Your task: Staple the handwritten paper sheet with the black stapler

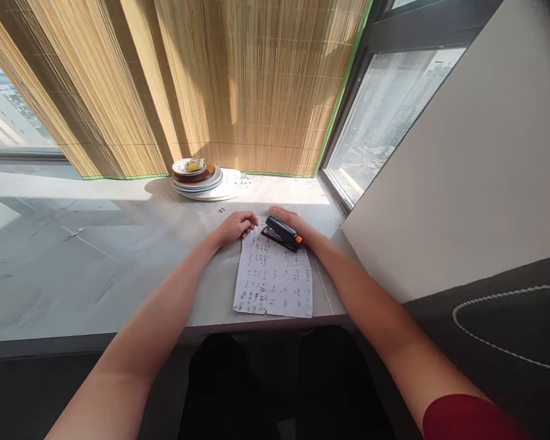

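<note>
A sheet of paper (256,287) covered in handwriting lies on the counter in front of me, near its front edge. On the upper part of the sheet rests a black stapler (282,233) with an orange tip toward the right. My left hand (238,226) lies at the paper's upper left corner, its fingers curled in; what is inside them, if anything, is hidden. Just behind the stapler, my right hand (291,218) lies flat with its fingers stretched out to the left. The stapler hides part of that palm.
A stack of plates (197,180) stands at the back by a bamboo blind (256,91), with a small yellow wrapper (195,165) on top. Tiny metal bits (222,210) lie behind my left hand. A white wall (462,153) and a window (385,116) bound the right side.
</note>
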The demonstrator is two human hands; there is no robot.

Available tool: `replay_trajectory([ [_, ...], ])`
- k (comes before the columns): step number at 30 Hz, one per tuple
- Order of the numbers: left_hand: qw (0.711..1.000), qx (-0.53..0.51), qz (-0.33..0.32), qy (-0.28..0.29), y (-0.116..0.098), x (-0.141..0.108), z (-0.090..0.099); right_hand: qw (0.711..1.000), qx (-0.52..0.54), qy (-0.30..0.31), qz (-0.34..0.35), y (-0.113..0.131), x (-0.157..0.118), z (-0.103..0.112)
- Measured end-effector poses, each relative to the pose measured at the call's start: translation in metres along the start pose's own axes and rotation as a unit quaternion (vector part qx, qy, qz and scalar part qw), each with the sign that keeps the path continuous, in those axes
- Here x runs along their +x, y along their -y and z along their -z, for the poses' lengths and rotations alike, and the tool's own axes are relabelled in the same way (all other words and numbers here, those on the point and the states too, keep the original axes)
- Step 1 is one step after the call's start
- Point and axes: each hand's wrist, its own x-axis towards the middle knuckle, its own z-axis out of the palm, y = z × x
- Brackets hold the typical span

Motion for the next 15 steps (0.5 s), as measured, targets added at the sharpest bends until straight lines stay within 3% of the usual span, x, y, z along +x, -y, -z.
replay_trajectory([
  [5,0.974,0.208,-0.093,0.006,0.01,0.006,0.003,0.995,0.009,-0.091,0.032,0.011,-0.006,0.019],
  [7,0.966,0.241,-0.093,-0.016,0.013,0.008,0.005,0.997,0.014,-0.059,0.044,0.019,-0.015,0.031],
  [11,0.954,0.285,-0.078,-0.049,0.018,0.01,0.006,0.995,-0.027,0.072,0.067,0.038,-0.03,0.039],
  [13,0.951,0.295,-0.057,-0.069,0.019,0.011,0.006,0.993,-0.057,0.08,0.058,0.044,-0.032,0.036],
  [15,0.952,0.29,-0.036,-0.093,0.02,0.012,0.006,0.996,-0.061,0.043,0.047,0.045,-0.03,0.032],
])
